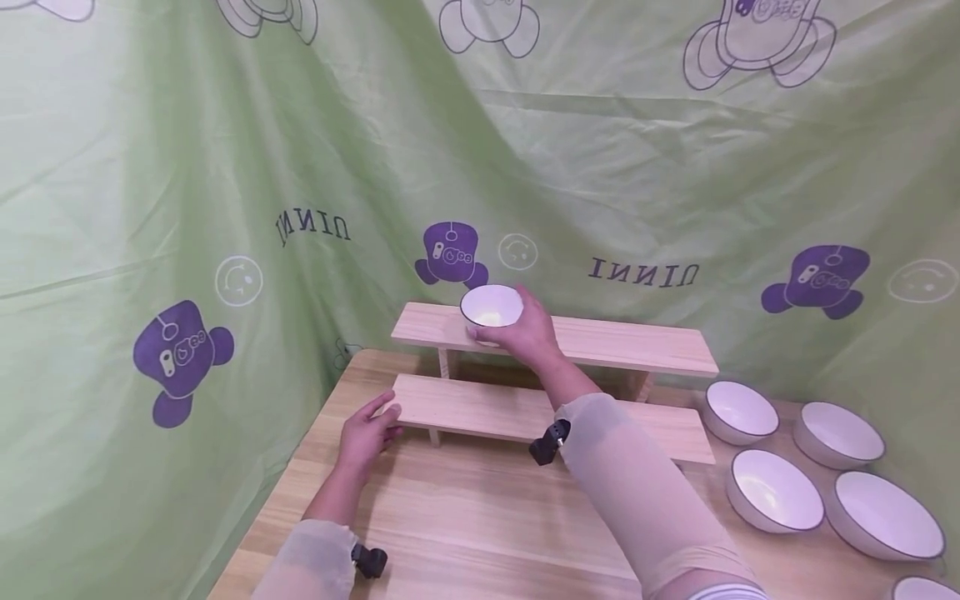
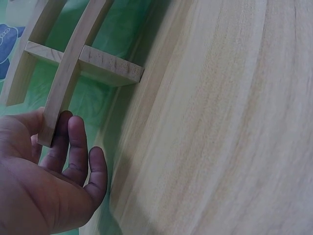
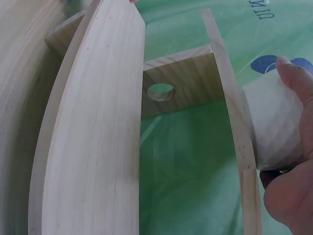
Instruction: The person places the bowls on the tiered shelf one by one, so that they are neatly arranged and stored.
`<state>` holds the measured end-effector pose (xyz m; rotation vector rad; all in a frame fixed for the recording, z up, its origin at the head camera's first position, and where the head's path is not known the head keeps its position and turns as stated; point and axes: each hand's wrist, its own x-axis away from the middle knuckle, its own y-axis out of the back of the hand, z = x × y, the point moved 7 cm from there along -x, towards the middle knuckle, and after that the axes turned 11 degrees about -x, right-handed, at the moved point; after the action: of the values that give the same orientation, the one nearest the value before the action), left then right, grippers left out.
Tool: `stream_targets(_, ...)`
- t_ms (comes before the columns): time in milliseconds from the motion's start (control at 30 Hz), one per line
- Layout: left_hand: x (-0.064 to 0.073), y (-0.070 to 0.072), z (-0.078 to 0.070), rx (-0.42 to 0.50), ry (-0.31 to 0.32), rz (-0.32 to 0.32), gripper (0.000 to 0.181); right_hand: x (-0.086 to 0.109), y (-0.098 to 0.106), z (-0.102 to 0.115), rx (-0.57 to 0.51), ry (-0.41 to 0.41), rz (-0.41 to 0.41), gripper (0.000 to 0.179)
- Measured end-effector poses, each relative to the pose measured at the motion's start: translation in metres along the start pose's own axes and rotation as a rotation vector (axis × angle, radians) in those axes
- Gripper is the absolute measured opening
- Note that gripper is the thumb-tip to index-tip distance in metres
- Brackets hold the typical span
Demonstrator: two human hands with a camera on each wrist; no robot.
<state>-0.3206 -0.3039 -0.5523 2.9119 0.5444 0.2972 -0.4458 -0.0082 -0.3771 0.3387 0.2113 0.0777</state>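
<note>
My right hand (image 1: 534, 335) grips a small white bowl (image 1: 491, 307) with a dark rim, thumb on the near side. The bowl stands upright at the upper board (image 1: 630, 343) of a two-step wooden shelf, toward its left end. In the right wrist view the bowl's faceted outer wall (image 3: 275, 122) has its base against that board. My left hand (image 1: 365, 439) holds the left end of the lower board (image 1: 472, 408), the thumb on one face and fingers on the other, as the left wrist view shows.
Right of the shelf, several larger white bowls (image 1: 776, 492) with dark rims stand on the wooden table (image 1: 480, 525); one is cut off at the frame's corner. A green printed curtain (image 1: 300, 150) hangs close behind the shelf and along the left side.
</note>
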Motion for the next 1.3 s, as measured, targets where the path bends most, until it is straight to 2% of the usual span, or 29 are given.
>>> stream_targets(267,0.001,-0.002,-0.002,-0.013,-0.011,-0.002,0.053,-0.005,0.001,-0.004,-0.011,0.022,0.000,0.130)
stream_targets(667,0.000,-0.002,0.000,-0.002,0.009,0.019,0.053,-0.003,-0.001,-0.006,-0.032,0.033,0.020,0.137)
stream_targets(933,0.002,-0.003,-0.005,0.004,-0.002,0.018,0.053,0.001,0.012,-0.009,-0.027,0.034,0.027,0.139)
stream_targets(1300,-0.001,-0.004,0.000,-0.007,0.017,0.013,0.052,0.016,0.036,-0.012,-0.057,0.014,0.048,0.142)
